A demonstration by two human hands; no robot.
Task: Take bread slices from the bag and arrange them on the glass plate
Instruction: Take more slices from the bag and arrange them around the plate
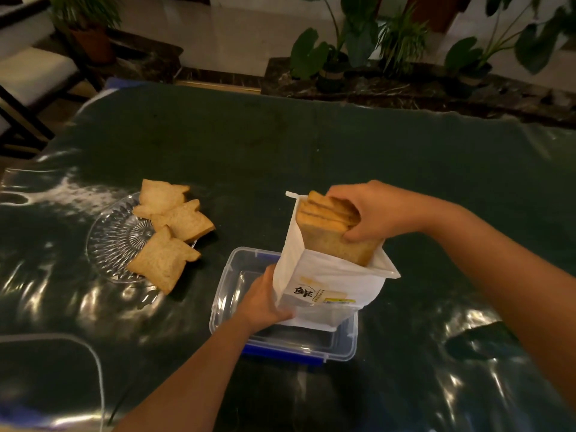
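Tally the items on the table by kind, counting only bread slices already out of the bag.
Bread slices on the glass plate: 3
Glass plates: 1
Bread bags: 1
Clear plastic containers: 1
Total: 6

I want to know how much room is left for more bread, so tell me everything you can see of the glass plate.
The glass plate is round, clear and cut with ribs radiating from a small centre boss. It lies flat on the dark green table cover, left of the bag. Three bread slices lie along its right edge, overlapping and overhanging the rim. Its left and middle are bare. Neither hand touches it.
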